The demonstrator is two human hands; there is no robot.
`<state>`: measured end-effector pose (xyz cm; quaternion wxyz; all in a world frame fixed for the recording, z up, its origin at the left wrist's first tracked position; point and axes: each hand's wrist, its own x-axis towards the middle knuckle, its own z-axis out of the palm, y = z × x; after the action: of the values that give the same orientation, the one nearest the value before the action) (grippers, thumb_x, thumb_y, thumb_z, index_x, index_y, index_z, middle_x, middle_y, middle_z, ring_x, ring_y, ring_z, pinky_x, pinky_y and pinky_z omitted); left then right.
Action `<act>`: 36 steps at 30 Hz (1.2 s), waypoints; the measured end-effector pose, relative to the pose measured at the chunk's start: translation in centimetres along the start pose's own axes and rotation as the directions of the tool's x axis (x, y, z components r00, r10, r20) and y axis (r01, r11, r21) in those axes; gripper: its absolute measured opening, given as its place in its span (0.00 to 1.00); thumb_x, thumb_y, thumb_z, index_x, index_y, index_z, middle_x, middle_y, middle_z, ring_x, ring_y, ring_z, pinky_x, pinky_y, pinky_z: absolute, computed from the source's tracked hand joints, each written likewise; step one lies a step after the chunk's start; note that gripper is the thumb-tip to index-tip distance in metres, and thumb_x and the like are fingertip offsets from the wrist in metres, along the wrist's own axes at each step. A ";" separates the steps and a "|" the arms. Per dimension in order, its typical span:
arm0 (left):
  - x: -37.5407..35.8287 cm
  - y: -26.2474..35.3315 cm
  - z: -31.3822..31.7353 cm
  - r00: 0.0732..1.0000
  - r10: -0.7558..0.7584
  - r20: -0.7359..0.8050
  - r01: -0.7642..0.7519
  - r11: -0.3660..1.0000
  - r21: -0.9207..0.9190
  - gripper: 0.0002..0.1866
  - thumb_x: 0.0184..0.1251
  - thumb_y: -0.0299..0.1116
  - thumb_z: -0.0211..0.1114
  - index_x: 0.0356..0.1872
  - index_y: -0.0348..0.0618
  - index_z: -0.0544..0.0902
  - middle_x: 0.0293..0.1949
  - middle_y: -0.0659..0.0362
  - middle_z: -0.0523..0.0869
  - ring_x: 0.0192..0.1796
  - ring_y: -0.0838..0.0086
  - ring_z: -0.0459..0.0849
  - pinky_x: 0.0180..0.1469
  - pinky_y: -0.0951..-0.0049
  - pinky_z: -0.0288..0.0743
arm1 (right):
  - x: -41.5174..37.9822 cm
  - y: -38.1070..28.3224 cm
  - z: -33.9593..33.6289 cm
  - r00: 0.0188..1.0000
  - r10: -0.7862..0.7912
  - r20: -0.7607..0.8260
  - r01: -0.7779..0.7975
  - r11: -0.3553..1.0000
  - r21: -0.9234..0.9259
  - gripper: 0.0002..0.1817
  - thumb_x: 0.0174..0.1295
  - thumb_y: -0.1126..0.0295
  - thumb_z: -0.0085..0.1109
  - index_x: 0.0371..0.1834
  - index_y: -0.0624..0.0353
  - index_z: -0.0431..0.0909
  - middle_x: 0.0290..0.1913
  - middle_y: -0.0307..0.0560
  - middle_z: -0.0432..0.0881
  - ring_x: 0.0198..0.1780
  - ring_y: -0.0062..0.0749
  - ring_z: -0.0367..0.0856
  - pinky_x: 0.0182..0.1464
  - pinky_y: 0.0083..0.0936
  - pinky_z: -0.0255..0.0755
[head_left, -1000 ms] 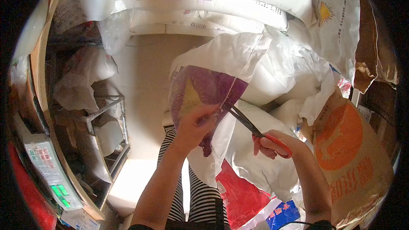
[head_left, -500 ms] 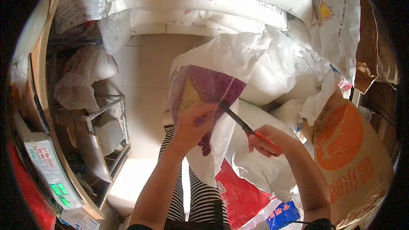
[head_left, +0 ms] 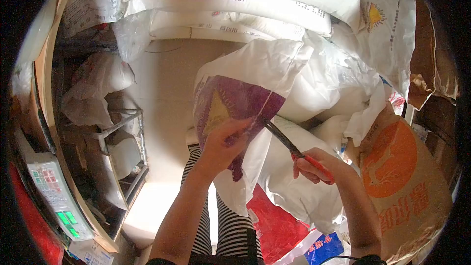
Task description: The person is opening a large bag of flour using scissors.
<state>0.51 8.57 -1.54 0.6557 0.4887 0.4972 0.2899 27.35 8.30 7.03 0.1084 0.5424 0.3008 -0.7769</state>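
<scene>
My left hand [head_left: 225, 145] is closed on a white bag [head_left: 250, 66] printed with a purple patch and a yellow shape. In my right hand [head_left: 316, 164] is a pair of red-handled scissors [head_left: 282, 137] with long dark blades, pointing up and left. The blade tips meet the bag's edge just right of my left fingers; whether they are parted or closed is hard to make out. The bag hangs in front of my striped trouser legs, its lower part reaching down between my arms.
Stacked white flour sacks [head_left: 235, 2] lie at the back. Crumpled white bags [head_left: 319, 88] and a brown paper sack [head_left: 407, 181] with an orange print are on the right. To the left stand a metal rack [head_left: 140, 132] and a scale [head_left: 61, 196] with green digits.
The scissors and my right hand have shifted slightly right and down, away from the purple print. My left hand and the bag have barely moved.
</scene>
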 end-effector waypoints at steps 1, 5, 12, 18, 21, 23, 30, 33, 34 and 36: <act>-0.1 -0.2 0.0 1.000 -0.001 -0.002 0.001 1.000 0.007 0.18 0.61 0.21 0.62 0.54 0.38 0.79 0.38 0.62 0.77 0.40 0.80 0.74 0.44 0.81 0.67 | 0.0 -0.4 0.0 1.000 0.020 0.016 -0.019 0.999 -0.028 0.27 0.64 0.45 0.51 0.27 0.60 0.79 0.11 0.34 0.66 0.13 0.18 0.63 0.15 0.22 0.55; -0.2 -0.7 0.1 1.000 0.022 -0.011 -0.021 0.999 0.030 0.18 0.62 0.21 0.61 0.55 0.39 0.79 0.38 0.62 0.77 0.40 0.79 0.74 0.44 0.81 0.67 | 0.5 0.0 0.1 0.998 -0.013 0.060 0.011 0.999 0.030 0.29 0.66 0.44 0.49 0.28 0.64 0.77 0.12 0.34 0.65 0.13 0.19 0.62 0.17 0.20 0.57; -0.1 -0.2 0.1 1.000 0.018 -0.008 -0.018 1.000 -0.015 0.19 0.61 0.21 0.61 0.55 0.39 0.79 0.39 0.61 0.79 0.40 0.79 0.75 0.45 0.80 0.68 | 0.2 1.6 -0.2 0.990 -0.057 0.132 0.038 0.989 0.146 0.32 0.65 0.40 0.47 0.28 0.64 0.77 0.12 0.33 0.64 0.13 0.19 0.62 0.17 0.20 0.56; -0.3 0.1 0.1 0.999 0.040 -0.013 -0.040 0.998 0.045 0.19 0.60 0.21 0.62 0.54 0.40 0.79 0.40 0.59 0.79 0.42 0.77 0.76 0.45 0.79 0.69 | 0.9 1.4 -0.2 0.978 -0.110 0.175 0.074 0.977 0.201 0.31 0.68 0.42 0.43 0.27 0.63 0.77 0.11 0.33 0.63 0.12 0.19 0.61 0.16 0.21 0.56; -0.3 0.4 0.0 0.995 0.098 -0.030 -0.094 0.989 0.114 0.19 0.60 0.21 0.62 0.53 0.39 0.80 0.41 0.57 0.79 0.43 0.74 0.78 0.46 0.77 0.70 | 1.4 1.2 0.0 0.963 -0.187 0.194 0.139 0.962 0.236 0.30 0.70 0.46 0.41 0.28 0.64 0.77 0.11 0.33 0.63 0.12 0.19 0.60 0.15 0.21 0.56; -0.3 -0.2 0.0 0.991 0.126 -0.042 -0.120 0.986 0.116 0.18 0.59 0.21 0.62 0.53 0.38 0.80 0.42 0.55 0.80 0.43 0.72 0.78 0.46 0.76 0.71 | 1.6 1.2 0.3 0.951 -0.231 0.204 0.173 0.948 0.266 0.30 0.71 0.45 0.40 0.28 0.64 0.76 0.11 0.32 0.61 0.12 0.20 0.59 0.15 0.22 0.55; -0.3 0.3 -0.1 0.996 0.084 -0.031 -0.080 0.990 0.116 0.19 0.58 0.21 0.62 0.53 0.38 0.79 0.42 0.55 0.80 0.44 0.71 0.79 0.46 0.75 0.71 | 4.1 3.8 1.6 0.836 -0.372 0.403 0.051 0.784 0.618 0.34 0.67 0.38 0.39 0.31 0.62 0.74 0.13 0.31 0.61 0.13 0.18 0.58 0.17 0.19 0.54; -0.3 0.0 -0.1 0.996 0.090 -0.027 -0.087 0.992 0.087 0.19 0.58 0.21 0.62 0.53 0.38 0.79 0.41 0.57 0.79 0.42 0.73 0.78 0.45 0.76 0.71 | 3.9 3.5 1.6 0.937 -0.268 0.224 0.191 0.929 0.316 0.34 0.66 0.36 0.41 0.34 0.62 0.72 0.14 0.32 0.63 0.14 0.18 0.59 0.17 0.18 0.54; -0.3 -0.1 -0.1 0.996 0.088 -0.028 -0.086 0.993 0.078 0.19 0.58 0.21 0.62 0.53 0.38 0.79 0.40 0.57 0.79 0.41 0.73 0.78 0.44 0.76 0.71 | 3.8 3.2 1.6 0.969 -0.225 0.105 0.208 0.967 0.148 0.33 0.65 0.37 0.42 0.36 0.62 0.72 0.14 0.33 0.64 0.14 0.19 0.60 0.17 0.18 0.54; -0.3 -0.3 0.0 0.996 0.086 -0.029 -0.084 0.995 0.059 0.19 0.58 0.21 0.62 0.53 0.38 0.79 0.39 0.58 0.78 0.40 0.75 0.77 0.43 0.77 0.70 | 4.0 2.8 1.1 0.982 -0.182 0.057 0.178 0.982 0.069 0.31 0.65 0.39 0.45 0.35 0.62 0.72 0.15 0.34 0.65 0.14 0.19 0.61 0.17 0.19 0.55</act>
<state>0.35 8.22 -1.68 0.6207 0.5235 0.4943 0.3106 26.35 6.10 2.67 0.0298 0.4916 0.3199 -0.8094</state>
